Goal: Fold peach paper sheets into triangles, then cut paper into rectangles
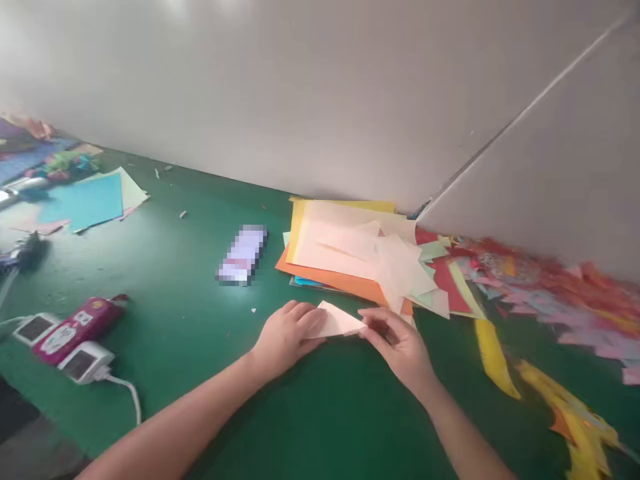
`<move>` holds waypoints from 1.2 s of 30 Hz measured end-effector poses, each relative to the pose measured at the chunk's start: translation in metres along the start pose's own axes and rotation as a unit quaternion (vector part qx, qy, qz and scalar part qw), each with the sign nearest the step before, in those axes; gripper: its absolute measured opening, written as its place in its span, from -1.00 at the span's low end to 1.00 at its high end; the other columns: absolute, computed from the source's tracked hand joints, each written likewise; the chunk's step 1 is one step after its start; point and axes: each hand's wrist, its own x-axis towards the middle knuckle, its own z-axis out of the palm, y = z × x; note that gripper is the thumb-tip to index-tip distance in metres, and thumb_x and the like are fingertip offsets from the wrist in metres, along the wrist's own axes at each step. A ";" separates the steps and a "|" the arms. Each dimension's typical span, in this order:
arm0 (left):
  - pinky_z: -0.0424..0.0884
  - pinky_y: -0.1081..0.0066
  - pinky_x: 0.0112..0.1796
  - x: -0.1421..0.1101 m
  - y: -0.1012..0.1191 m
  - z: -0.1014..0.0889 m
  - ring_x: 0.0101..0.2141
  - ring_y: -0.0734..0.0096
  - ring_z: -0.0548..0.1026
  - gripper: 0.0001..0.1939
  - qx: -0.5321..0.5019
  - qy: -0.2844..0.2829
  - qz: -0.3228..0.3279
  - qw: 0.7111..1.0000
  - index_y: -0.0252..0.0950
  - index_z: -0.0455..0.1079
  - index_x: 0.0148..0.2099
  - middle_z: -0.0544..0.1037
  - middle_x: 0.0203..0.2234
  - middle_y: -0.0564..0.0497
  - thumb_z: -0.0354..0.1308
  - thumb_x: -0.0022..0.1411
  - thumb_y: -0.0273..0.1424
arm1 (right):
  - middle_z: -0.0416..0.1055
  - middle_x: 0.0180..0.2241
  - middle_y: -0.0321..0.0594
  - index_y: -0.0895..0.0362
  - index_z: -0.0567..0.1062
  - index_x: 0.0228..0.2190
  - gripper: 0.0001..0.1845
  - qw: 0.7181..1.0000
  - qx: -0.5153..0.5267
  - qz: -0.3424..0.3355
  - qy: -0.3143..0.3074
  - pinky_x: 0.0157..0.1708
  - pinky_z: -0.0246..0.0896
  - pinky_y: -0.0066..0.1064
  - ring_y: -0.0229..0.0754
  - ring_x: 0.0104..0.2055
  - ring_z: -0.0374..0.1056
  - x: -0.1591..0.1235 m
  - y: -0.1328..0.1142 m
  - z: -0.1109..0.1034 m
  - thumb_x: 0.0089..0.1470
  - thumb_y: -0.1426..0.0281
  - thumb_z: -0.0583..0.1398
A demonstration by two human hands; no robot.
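Between my two hands is a small piece of pale pink folded paper [336,321], roughly triangular, held just above or on the green table. My left hand [287,333] grips its left end, thumb below and fingers over the top. At the right tip, my right hand [397,341] pinches the paper between thumb and forefinger, the other fingers curled. Right behind the hands lies a stack of coloured paper sheets [330,233], with pale pink, yellow and orange showing. Loose pale pieces [400,270] lie over its right side.
A phone [243,255] with a blurred-out screen lies left of the stack. Further left are a purple power bank [83,330] with white plugs and cable, and blue paper [95,200]. Folded paper pieces [565,293] and yellow paper shapes [565,407] lie right. A wall [300,87] rises behind.
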 end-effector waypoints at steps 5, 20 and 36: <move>0.39 0.34 -0.26 -0.004 -0.003 0.005 -0.28 0.31 0.42 -0.75 -0.011 0.043 0.019 0.999 -0.24 0.40 -0.07 0.53 -0.20 -0.01 0.00 0.23 -0.51 | 0.37 -0.27 -0.21 -0.01 0.50 -0.27 -0.84 0.998 0.010 -0.044 -0.033 -0.28 0.37 -0.40 -0.19 -0.25 0.36 0.000 -0.010 0.005 0.03 0.40 0.24; 0.22 0.56 -0.53 -0.013 0.029 0.016 -0.53 0.54 0.33 -0.74 -0.424 0.024 -0.155 0.892 -0.28 0.22 -0.14 0.43 -0.47 0.07 0.16 0.17 -0.31 | 0.36 -0.46 -0.30 0.08 0.45 -0.48 -0.88 0.996 0.083 0.034 -0.015 -0.32 0.19 -0.41 -0.24 -0.37 0.26 -0.003 -0.023 0.038 0.05 0.33 0.23; 0.30 0.52 -0.22 -0.001 0.013 -0.005 -0.27 0.50 0.35 -0.85 -0.636 0.011 -0.157 0.756 -0.20 0.49 -0.19 0.40 -0.30 0.05 0.20 0.19 -0.33 | 0.31 -0.54 -0.37 0.11 0.47 -0.55 -0.82 0.986 0.074 0.121 -0.087 -0.45 0.08 -0.50 -0.31 -0.46 0.19 -0.002 -0.025 0.039 -0.01 0.29 0.26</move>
